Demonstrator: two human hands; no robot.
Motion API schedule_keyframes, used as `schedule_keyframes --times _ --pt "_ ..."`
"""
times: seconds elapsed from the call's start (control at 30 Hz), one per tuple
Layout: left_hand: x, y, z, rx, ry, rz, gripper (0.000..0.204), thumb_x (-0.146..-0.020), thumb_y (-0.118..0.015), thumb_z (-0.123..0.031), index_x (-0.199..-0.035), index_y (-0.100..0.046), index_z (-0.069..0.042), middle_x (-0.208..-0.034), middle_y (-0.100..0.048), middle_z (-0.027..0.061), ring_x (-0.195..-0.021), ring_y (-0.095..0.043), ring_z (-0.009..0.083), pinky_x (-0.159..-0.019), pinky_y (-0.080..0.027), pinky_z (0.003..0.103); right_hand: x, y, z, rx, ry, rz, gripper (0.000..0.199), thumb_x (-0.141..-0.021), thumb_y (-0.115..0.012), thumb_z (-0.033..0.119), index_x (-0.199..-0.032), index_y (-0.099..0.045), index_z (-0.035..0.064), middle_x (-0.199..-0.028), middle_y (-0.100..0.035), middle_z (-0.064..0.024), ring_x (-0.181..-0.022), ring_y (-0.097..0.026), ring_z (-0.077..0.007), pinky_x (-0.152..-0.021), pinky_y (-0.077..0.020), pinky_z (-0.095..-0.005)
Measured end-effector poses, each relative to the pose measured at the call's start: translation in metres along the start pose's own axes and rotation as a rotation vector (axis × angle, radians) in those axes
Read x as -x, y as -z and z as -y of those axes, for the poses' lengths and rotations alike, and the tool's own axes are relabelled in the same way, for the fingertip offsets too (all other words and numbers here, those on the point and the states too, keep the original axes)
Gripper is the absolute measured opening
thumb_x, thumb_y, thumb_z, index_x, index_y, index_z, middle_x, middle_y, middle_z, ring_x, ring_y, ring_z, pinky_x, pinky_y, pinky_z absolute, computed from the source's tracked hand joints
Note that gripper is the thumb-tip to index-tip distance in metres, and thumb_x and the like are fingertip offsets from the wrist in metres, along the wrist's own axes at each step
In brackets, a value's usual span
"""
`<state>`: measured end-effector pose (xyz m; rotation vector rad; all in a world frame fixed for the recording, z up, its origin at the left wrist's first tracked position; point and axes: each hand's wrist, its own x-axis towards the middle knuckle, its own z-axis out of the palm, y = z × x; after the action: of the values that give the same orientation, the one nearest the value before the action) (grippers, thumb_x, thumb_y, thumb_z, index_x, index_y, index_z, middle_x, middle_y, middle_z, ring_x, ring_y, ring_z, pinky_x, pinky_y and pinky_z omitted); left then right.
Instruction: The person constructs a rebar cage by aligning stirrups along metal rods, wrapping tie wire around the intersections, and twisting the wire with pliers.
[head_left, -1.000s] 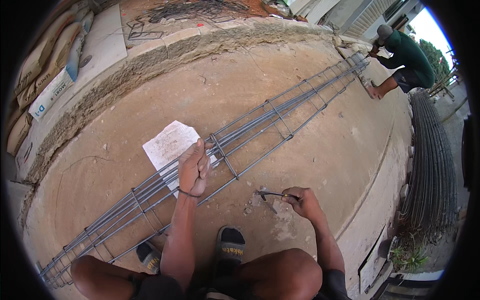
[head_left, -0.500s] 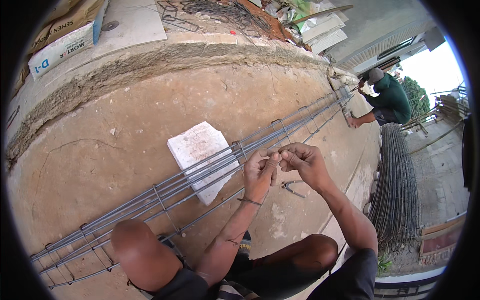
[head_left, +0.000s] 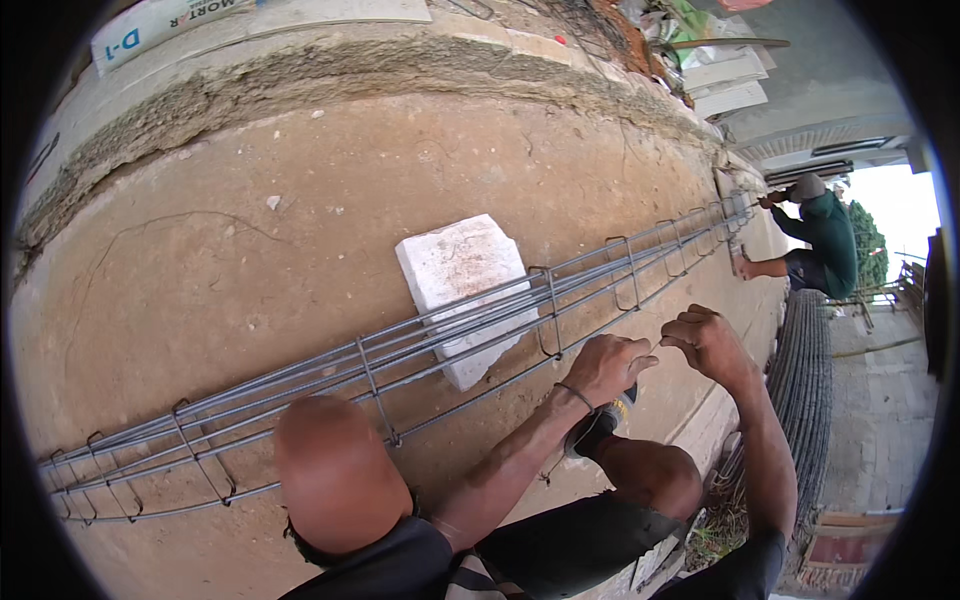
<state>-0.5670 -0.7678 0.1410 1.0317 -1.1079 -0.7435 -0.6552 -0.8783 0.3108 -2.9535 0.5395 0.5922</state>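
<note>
Steel bar cage [head_left: 400,355]: long, lying across the concrete floor [head_left: 250,250], resting on a white block [head_left: 462,268]. Left hand [head_left: 612,365] and right hand [head_left: 705,340]: both curled shut, close together beside the cage's near bar; anything pinched cannot be told. Second person [head_left: 822,245] crouches at the far end.

A long white sack [head_left: 160,25] with blue and black print lies flat along the top left edge of the view, on the pale raised ledge [head_left: 300,50] behind the rough concrete kerb. Near the middle of the dirt ground [head_left: 250,260] lies a white, roughly square bag [head_left: 462,275], plain on its upper face, tucked partly under the long steel rod cage [head_left: 400,350] that crosses above it. At the top right, a heap of flattened pale and green wrappers [head_left: 715,60] is too blurred to tell apart.
</note>
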Motion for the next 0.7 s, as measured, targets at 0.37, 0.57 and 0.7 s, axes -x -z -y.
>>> schedule_keyframes --times 0.37,0.57,0.7 --pt "-0.031 -0.007 0.034 -0.495 -0.044 -0.346 0.021 -0.08 -0.061 -0.01 -0.098 -0.061 0.001 -0.095 -0.063 0.0173 -0.088 -0.063 0.0318 -0.069 -0.048 0.043 -0.046 -0.069 -0.098 -0.965 -0.384 -0.064 0.015 -0.093 -0.063 0.015 -0.093 -0.058 0.0002 -0.059 -0.053 -0.0024 -0.05 -0.046 -0.0091 -0.048 -0.0381 -0.0234" --pt "-0.055 -0.022 0.053 -0.747 -0.149 -0.32 0.022 -0.079 -0.059 -0.013 -0.099 -0.062 -0.002 -0.091 -0.063 0.0151 -0.083 -0.063 0.0316 -0.071 -0.05 0.041 -0.05 -0.061 -0.123 -0.764 -0.193 -0.027 0.027 -0.097 -0.055 0.022 -0.109 -0.067 0.0003 -0.09 -0.068 -0.0107 -0.081 -0.062 -0.0179 -0.076 -0.0507 -0.0331" --pt "-0.077 -0.04 0.053 -0.697 -0.123 -0.66 0.019 -0.09 -0.057 -0.019 -0.094 -0.064 -0.002 -0.079 -0.064 0.0124 -0.07 -0.065 0.0228 -0.057 -0.051 0.034 -0.077 -0.077 -0.146 -1.02 -0.031 -0.139 0.026 -0.095 -0.058 0.017 -0.11 -0.065 -0.0024 -0.094 -0.067 -0.0107 -0.086 -0.062 -0.0214 -0.079 -0.0508 -0.0346"
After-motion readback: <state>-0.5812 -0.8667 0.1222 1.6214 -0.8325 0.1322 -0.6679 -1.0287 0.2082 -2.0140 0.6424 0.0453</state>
